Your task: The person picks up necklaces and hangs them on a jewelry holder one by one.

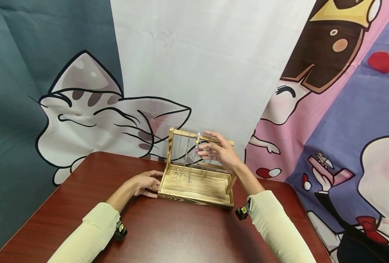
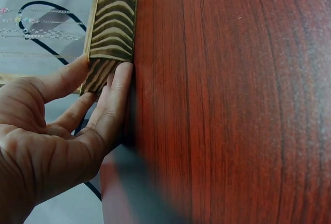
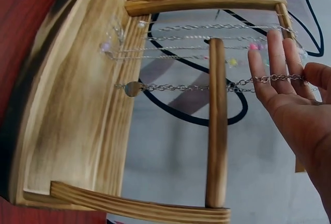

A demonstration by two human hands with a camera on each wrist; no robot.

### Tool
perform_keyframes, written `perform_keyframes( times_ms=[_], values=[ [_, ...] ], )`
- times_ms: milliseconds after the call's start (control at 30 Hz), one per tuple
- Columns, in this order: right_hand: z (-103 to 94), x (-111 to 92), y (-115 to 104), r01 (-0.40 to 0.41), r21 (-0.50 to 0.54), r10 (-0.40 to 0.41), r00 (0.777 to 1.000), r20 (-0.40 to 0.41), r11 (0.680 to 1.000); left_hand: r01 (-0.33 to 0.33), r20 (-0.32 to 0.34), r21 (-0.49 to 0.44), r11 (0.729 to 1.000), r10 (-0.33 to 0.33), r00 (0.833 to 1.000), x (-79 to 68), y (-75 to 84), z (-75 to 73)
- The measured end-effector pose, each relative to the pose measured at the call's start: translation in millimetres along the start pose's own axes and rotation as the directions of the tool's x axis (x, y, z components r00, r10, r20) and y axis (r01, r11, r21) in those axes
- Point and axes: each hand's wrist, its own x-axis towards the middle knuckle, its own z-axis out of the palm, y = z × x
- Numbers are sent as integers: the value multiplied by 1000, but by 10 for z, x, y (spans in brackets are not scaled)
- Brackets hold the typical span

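Note:
A wooden jewelry stand (image 1: pixel 194 186) with a tray base stands on the table. My left hand (image 1: pixel 146 183) holds its left end; in the left wrist view the thumb and fingers (image 2: pixel 121 81) lie on different faces of the tray corner. Several necklaces (image 3: pixel 222 26) and a strand with colored beads (image 1: pixel 197 141) hang from the top bar (image 1: pixel 182 133). At that bar is my right hand (image 1: pixel 221 150), its fingers extended. A chain necklace (image 3: pixel 181 87) with a round metal pendant (image 3: pixel 133 89) runs across those fingers, near the thumb.
The stand is on a reddish-brown table (image 1: pixel 181 233), close to a printed cloth backdrop (image 1: pixel 201 73). A lower wooden bar (image 3: pixel 217 131) crosses the frame behind the tray. Small camera units are on both wrists.

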Motion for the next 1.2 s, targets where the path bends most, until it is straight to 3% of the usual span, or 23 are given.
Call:
perform_keyframes(
  times_ms=[433, 800, 933, 1133, 1200],
  values=[
    [23, -27, 237, 20, -94, -22, 999, -25, 995, 7, -11, -2, 1000, -7, 1000, 41, -13, 9],
    [20, -67, 305, -45, -206, 25, 995, -96, 978, 10, 4, -11, 1000, -10, 1000, 50, -21, -13],
    [14, -91, 325, -44, -296, -1, 989, -150, 954, 16, 11, -18, 1000, -16, 1000, 57, -20, -20],
    [68, -206, 372, -7, -513, -130, 964, -231, 859, 13, 0, -12, 1000, -13, 1000, 31, 3, -14],
    [99, -255, 388, -11, -522, -147, 954, -260, 853, 12, -5, -12, 1000, -12, 1000, 22, 13, -8]
  ],
)
